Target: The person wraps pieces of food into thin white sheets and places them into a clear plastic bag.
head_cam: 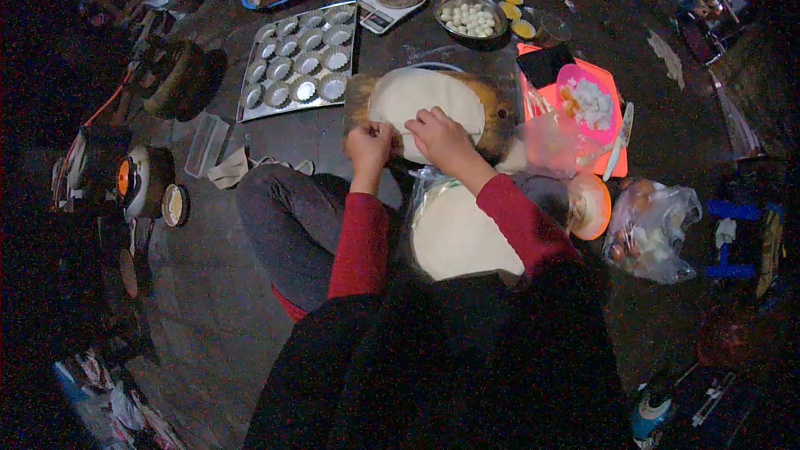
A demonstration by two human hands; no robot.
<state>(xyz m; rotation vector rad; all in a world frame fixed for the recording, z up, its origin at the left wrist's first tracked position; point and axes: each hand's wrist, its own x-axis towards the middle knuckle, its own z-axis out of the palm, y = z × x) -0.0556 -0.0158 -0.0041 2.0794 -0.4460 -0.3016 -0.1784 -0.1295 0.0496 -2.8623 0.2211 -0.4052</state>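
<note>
A large pale sheet of dough (428, 97) lies on a wooden board (500, 106). At its near left edge is my left hand (372, 142), its fingers bent together; what lies between them is too small to tell. My right hand (440, 137) has its fingers on the near edge of the dough, where a narrow strip looks folded or rolled; its fingertips seem to pinch that edge. Between the board and my body, partly under my right forearm, a second pale round mass (459, 231), probably dough, sits in clear plastic.
A metal tray (299, 114) of fluted tart tins stands at the back left, beside a kitchen scale (381, 15). Behind the board is a metal bowl (444, 28) of small white balls. To the right are a pink plate (565, 78), a knife (619, 140) and a plastic bag (656, 234).
</note>
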